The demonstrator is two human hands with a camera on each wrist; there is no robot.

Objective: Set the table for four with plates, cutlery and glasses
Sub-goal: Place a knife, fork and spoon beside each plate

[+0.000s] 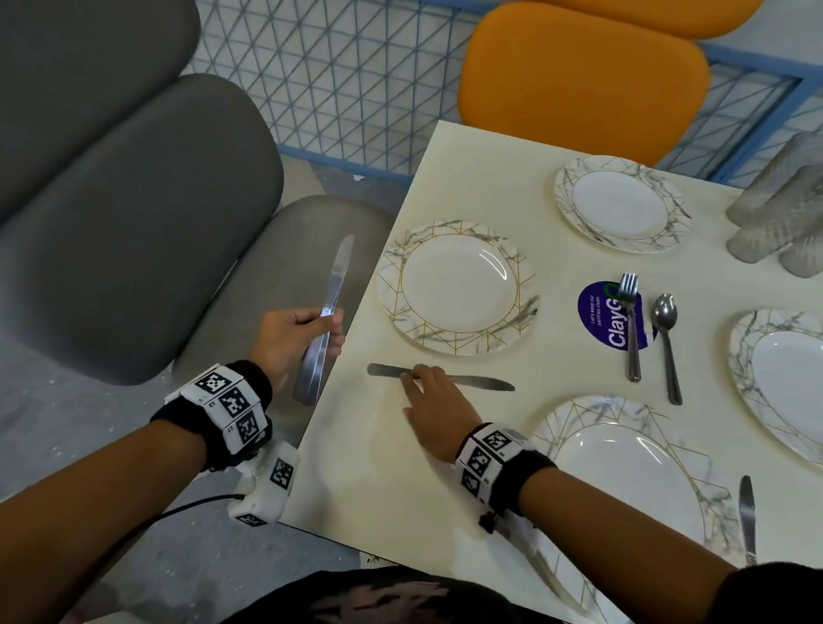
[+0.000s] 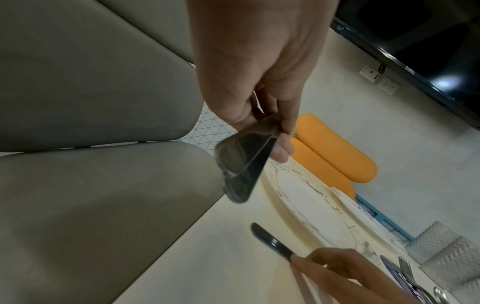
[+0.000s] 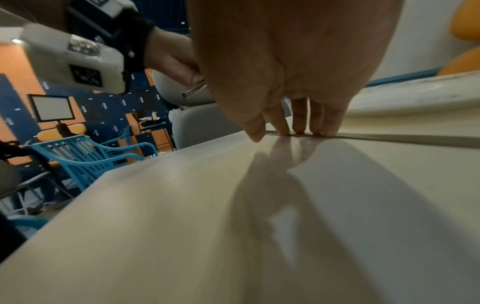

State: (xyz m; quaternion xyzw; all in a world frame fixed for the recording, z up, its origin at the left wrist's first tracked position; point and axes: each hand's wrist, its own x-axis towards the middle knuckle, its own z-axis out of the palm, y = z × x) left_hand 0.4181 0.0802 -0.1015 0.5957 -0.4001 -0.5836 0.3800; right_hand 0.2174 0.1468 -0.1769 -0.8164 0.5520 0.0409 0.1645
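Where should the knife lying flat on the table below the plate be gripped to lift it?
Grip the knife by its handle end at the left, from above: it lies flat, so slide that end past the nearby table edge, or tip it up, to get fingertips under.

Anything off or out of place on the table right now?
Nothing spilled or damaged. The fork and spoon lie mid-table, partly on the blue sticker, beside no plate. The glasses are bunched at the far corner.
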